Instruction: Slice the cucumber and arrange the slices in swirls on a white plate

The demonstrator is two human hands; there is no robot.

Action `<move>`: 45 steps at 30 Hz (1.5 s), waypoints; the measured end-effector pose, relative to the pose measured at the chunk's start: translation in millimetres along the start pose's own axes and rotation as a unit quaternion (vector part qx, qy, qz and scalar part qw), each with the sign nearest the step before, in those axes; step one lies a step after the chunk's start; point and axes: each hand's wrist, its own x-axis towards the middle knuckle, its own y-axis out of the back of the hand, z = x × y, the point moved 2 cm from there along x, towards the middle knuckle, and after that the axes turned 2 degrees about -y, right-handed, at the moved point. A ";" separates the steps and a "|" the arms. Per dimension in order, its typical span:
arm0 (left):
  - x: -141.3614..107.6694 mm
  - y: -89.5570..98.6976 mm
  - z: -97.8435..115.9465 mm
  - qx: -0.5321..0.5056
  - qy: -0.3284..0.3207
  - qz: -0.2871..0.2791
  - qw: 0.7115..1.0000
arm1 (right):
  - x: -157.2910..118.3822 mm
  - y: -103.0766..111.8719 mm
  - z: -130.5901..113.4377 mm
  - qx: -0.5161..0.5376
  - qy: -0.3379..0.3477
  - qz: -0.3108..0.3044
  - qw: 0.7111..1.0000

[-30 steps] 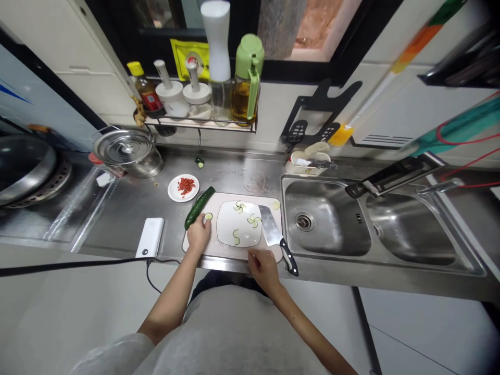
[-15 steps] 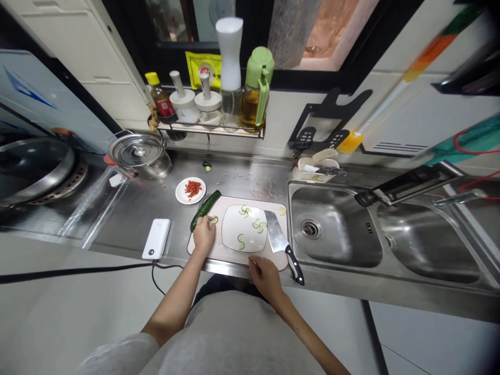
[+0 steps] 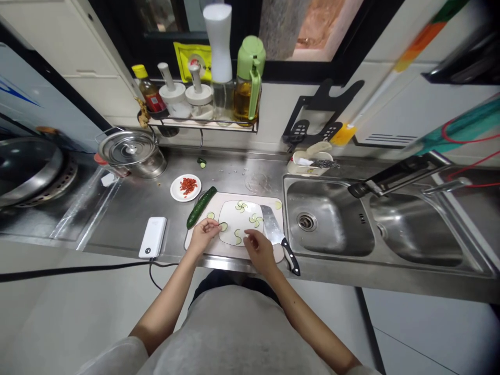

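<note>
— From the head view, found the cucumber [image 3: 201,208] pointing which way?
— Slanted lengthwise from near left to far right, along the left side of the cutting board [image 3: 224,251].
— And with the left hand [image 3: 202,236]?
— Pinched a cucumber slice [image 3: 224,226] at the left rim of the white plate [image 3: 233,222], pale face seemingly upward.
— With the right hand [image 3: 261,251]?
— Curled over the plate's near right edge; couldn't tell whether around anything.
— Cut off?
— Lost part of the pan [image 3: 25,164] past the left border.

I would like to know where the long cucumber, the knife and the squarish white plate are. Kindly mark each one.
Long cucumber [image 3: 201,208]: head view, middle of its green skin.
Knife [image 3: 275,228]: head view, on the blade.
Squarish white plate [image 3: 232,221]: head view, a bare part.
</note>
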 end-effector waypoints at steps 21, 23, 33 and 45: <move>-24.7 -32.8 6.0 -0.219 0.355 -0.174 0.892 | 24.7 -0.9 -17.2 0.098 0.040 -0.071 0.992; -22.8 -34.4 5.3 -0.242 0.352 -0.172 0.888 | 24.8 0.2 -15.6 0.097 0.040 -0.078 0.991; -22.0 -37.4 11.7 -0.249 0.256 -0.157 0.921 | 23.9 -0.9 -7.0 0.137 -0.027 -0.105 0.985; -22.0 -41.8 15.6 -0.160 0.171 -0.131 0.963 | 26.0 -6.4 -1.9 0.179 -0.068 -0.156 0.969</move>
